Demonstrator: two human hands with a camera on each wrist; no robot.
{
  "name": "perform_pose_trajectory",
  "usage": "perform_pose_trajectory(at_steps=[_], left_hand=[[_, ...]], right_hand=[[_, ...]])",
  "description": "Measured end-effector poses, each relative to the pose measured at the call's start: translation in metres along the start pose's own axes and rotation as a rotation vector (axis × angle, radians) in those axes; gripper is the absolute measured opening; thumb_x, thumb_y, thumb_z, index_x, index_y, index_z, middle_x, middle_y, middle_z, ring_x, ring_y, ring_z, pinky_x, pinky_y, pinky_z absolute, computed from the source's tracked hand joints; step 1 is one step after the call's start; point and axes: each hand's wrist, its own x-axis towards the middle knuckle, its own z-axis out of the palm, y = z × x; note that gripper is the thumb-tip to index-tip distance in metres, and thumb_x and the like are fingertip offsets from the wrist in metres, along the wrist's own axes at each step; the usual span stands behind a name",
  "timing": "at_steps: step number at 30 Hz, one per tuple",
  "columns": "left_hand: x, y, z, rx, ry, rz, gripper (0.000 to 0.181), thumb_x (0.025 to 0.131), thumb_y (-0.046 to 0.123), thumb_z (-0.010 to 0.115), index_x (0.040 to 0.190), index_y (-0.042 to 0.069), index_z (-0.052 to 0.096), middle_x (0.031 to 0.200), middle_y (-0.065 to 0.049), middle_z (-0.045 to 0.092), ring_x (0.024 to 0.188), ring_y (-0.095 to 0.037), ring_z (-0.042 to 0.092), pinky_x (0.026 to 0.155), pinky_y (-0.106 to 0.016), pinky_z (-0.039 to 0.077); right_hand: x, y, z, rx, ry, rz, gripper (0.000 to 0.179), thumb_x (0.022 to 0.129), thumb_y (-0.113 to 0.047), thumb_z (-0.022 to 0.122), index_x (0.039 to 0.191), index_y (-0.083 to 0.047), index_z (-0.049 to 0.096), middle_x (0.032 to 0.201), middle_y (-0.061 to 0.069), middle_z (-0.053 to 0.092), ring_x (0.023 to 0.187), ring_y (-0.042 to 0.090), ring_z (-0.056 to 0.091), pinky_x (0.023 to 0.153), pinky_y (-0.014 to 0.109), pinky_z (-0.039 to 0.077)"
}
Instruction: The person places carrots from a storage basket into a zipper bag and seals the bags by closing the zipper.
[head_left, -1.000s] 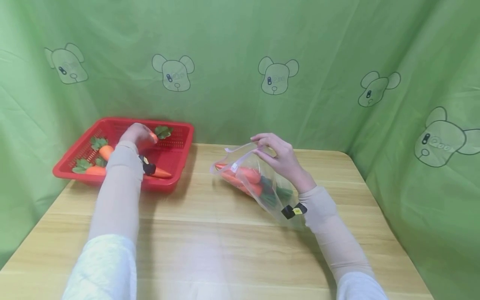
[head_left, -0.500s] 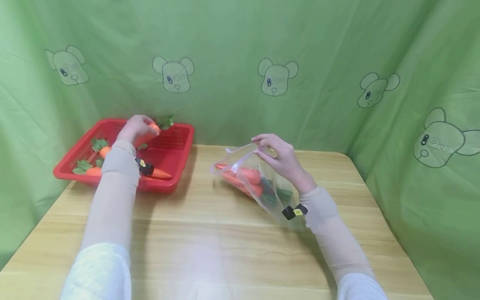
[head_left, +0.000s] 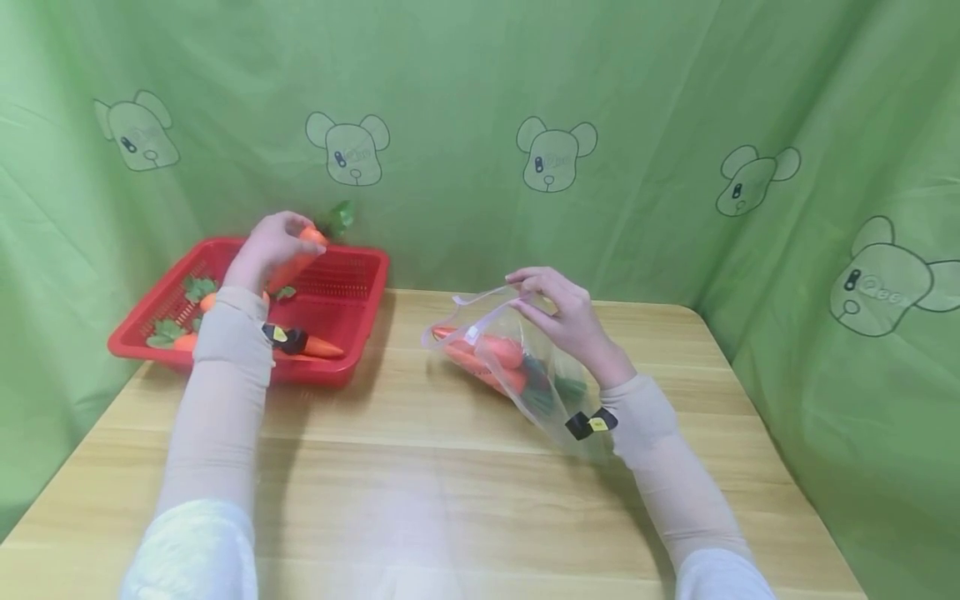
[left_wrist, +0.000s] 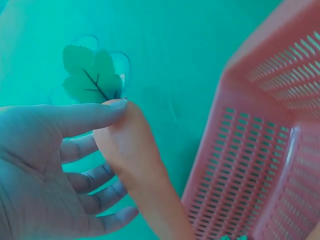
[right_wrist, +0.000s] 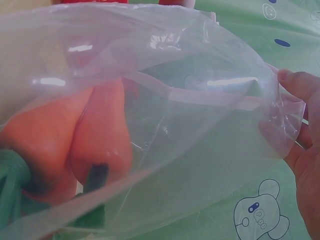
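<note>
My left hand [head_left: 268, 246] grips an orange carrot [left_wrist: 140, 155] near its leafy top, with thumb and fingers on either side. Green leaves [left_wrist: 90, 72] stick out beyond the fingertips, and the tapered end slants down toward the red plastic basket [head_left: 371, 279]. Over on the right, my right hand [head_left: 566, 321] pinches the mouth edge of a clear zip bag [right_wrist: 200, 135]. The bag's mouth gapes to the left, and a white slider [head_left: 472, 334] sits on its rim. Several carrots [right_wrist: 102, 135] with green tops lie inside it.
More carrots [head_left: 324, 347] with leaves lie in the basket, partly hidden by my left forearm. Basket and bag both rest on a wooden table [head_left: 420, 500]. A green curtain [head_left: 450, 167] printed with bear heads hangs behind and along the sides.
My left hand has risen from inside the basket, lifting the carrot so its leaves now show above the back rim. The right hand and bag have stayed nearly still.
</note>
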Motion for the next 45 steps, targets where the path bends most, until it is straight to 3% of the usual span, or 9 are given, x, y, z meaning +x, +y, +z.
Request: perform_pose_trajectory(at_steps=[7,15,25,29,37,45], left_hand=[[-0.012,0.01,0.002,-0.074,0.04,0.028,0.073,0.092,0.032,0.065,0.151,0.01,0.029,0.155,-0.019,0.034,0.14,-0.039,0.035,0.111,-0.058,0.034],[-0.031,0.03,0.013,-0.253,0.079,0.077,0.074,0.09,0.035,0.068,0.15,0.014,0.031,0.155,-0.013,0.036,0.143,-0.031,0.034,0.117,-0.052,0.029],[-0.05,0.044,0.036,-0.433,0.143,0.2,0.055,0.088,0.029,0.071,0.134,0.012,0.046,0.136,-0.009,0.051,0.13,-0.024,0.046,0.113,-0.047,0.033],[-0.054,0.046,0.046,-0.523,0.147,0.218,0.048,0.088,0.027,0.072,0.127,0.013,0.049,0.124,-0.003,0.055,0.122,-0.018,0.05,0.11,-0.041,0.037],[-0.057,0.051,0.072,-0.764,0.107,0.215,0.044,0.089,0.017,0.07,0.126,0.011,0.048,0.11,0.003,0.059,0.105,-0.009,0.057,0.107,-0.043,0.042],[-0.059,0.056,0.094,-0.791,0.011,0.19,0.05,0.091,0.019,0.066,0.134,0.006,0.042,0.117,-0.001,0.057,0.102,-0.011,0.057,0.109,-0.043,0.041]], right_hand=[[0.002,0.001,0.0,0.0,-0.002,0.0,0.018,0.078,0.007,0.074,0.089,0.0,0.062,0.108,0.017,0.07,0.104,0.03,0.065,0.099,0.018,0.048],[-0.001,0.002,0.0,0.003,0.006,0.003,0.018,0.077,0.007,0.075,0.088,0.001,0.062,0.108,0.017,0.07,0.102,0.029,0.066,0.097,0.017,0.049],[-0.001,0.003,0.001,-0.001,0.004,0.004,0.016,0.078,0.007,0.074,0.088,0.001,0.063,0.108,0.017,0.07,0.102,0.028,0.066,0.096,0.016,0.049],[-0.001,0.002,0.001,0.005,0.011,0.004,0.018,0.077,0.007,0.075,0.088,0.001,0.063,0.108,0.017,0.07,0.102,0.029,0.066,0.096,0.017,0.049],[0.0,0.0,0.002,0.016,0.011,0.011,0.018,0.077,0.008,0.075,0.089,0.001,0.063,0.109,0.017,0.07,0.103,0.029,0.066,0.096,0.017,0.049],[0.0,0.0,0.002,0.013,0.003,0.016,0.017,0.078,0.006,0.074,0.089,0.002,0.063,0.108,0.018,0.07,0.102,0.029,0.065,0.095,0.016,0.05]])
